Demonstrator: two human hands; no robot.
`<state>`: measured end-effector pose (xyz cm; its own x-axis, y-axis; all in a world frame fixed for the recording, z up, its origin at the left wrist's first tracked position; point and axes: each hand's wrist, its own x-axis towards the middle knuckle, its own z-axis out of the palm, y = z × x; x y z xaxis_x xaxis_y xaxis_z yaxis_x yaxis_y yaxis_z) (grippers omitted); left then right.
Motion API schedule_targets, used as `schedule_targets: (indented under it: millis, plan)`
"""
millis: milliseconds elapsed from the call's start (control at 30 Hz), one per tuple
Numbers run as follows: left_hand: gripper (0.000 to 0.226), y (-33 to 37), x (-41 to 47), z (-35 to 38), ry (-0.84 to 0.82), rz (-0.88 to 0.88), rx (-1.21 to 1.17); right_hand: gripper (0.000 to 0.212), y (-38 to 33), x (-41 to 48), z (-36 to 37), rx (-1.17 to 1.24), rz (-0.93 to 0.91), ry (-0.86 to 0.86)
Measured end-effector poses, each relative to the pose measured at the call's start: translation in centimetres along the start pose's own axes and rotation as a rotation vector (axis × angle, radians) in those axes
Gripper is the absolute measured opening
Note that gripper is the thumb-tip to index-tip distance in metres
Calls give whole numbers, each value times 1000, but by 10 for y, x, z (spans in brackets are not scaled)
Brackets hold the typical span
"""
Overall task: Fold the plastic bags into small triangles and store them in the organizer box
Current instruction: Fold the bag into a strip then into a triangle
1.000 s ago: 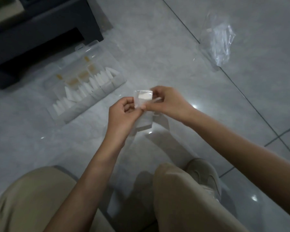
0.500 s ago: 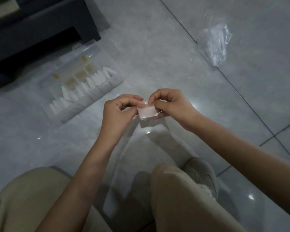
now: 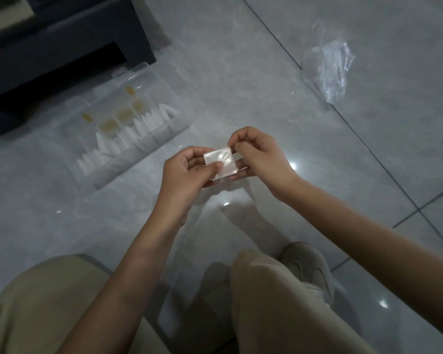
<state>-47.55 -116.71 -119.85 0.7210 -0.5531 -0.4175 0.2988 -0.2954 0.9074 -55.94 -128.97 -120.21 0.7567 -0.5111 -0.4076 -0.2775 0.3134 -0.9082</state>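
Grey tiled floor [image 3: 228, 72], pretty dim. Organizer box [image 3: 149, 155] sits far left, white triangles [image 3: 138, 127] lined up inside. Left hand [image 3: 187, 172] pinches the folded bag [image 3: 221, 162] on its near-left side, and right hand [image 3: 261, 159] pinches its far-right corner. The box is closer to the left hand. Spare bags [image 3: 330, 67] lie far right.

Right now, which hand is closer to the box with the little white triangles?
Left. The organizer box lies left of both hands; the left hand is nearer, the right hand beyond the folded bag they hold.
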Motion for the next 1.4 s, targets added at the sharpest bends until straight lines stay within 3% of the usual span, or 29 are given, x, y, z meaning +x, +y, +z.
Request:
schedule_targets:
  millis: [67, 233, 333, 467, 633, 833, 900, 967, 1067, 1167, 1400]
  plan:
    - [19, 1, 1, 1, 10, 26, 7, 4, -2, 0, 1, 27, 34, -1]
    - [20, 1, 3, 7, 28, 97, 10, 9, 2, 3, 2, -141, -22, -7]
    - [3, 1, 7, 11, 48, 48, -11, 10, 2, 4, 3, -236, -142, 67]
    - [16, -3, 16, 14, 87, 99, 69, 8, -2, 6, 8, -332, -246, 106]
    - [24, -5, 32, 11, 186, 294, 183, 8, -5, 19, 18, -254, -249, 149]
    - [18, 9, 55, -8, 294, 431, 176, 4, -19, 50, 23, -144, -191, 30]
    - [18, 8, 72, -27, 338, 520, 447, 8, -24, 69, 27, -208, -225, 69]
    - [37, 4, 92, -49, 342, 534, 932, 14, -32, 91, 32, -286, -268, 121]
    - [58, 1, 112, -71, 178, 508, 1316, 17, -43, 118, 46, -433, -319, 124]
    - [60, 4, 118, -73, 99, 513, 1375, 9, -47, 133, 62, -608, -348, 89]
    - [22, -3, 120, -76, 75, 600, 1373, 16, -52, 145, 75, -998, -437, 73]
